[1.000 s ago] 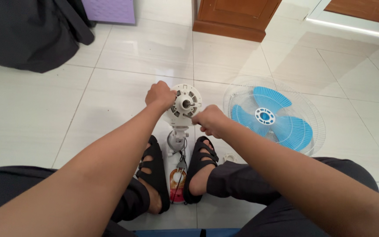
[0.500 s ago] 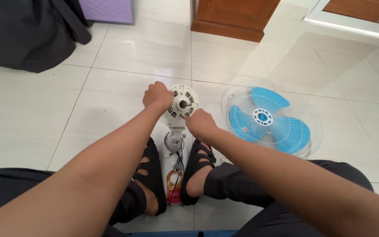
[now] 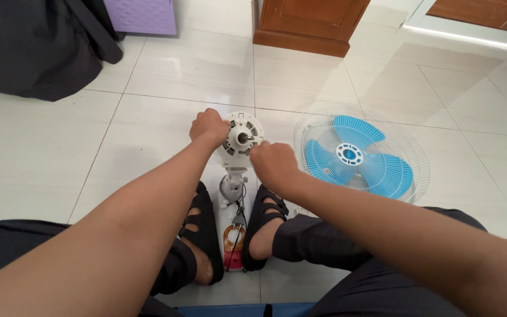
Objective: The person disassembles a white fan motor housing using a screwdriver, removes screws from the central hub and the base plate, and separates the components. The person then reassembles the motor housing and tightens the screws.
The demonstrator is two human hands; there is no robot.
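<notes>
The right hand (image 3: 272, 164) has drawn back below the fan motor head (image 3: 240, 138), fist clenched empty; left hand (image 3: 208, 127) keeps grasping its rim.

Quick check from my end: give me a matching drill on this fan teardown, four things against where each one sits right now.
Things:
1. left hand
2. right hand
3. blue blade in its white grille
4. black sandals

Places:
A. flat on the tiles, to the right of the motor
B. on the left edge of the white fan motor head
C. either side of the fan's stand
D. at the motor head's lower right edge

Pairs: 1-B, 2-D, 3-A, 4-C
</notes>
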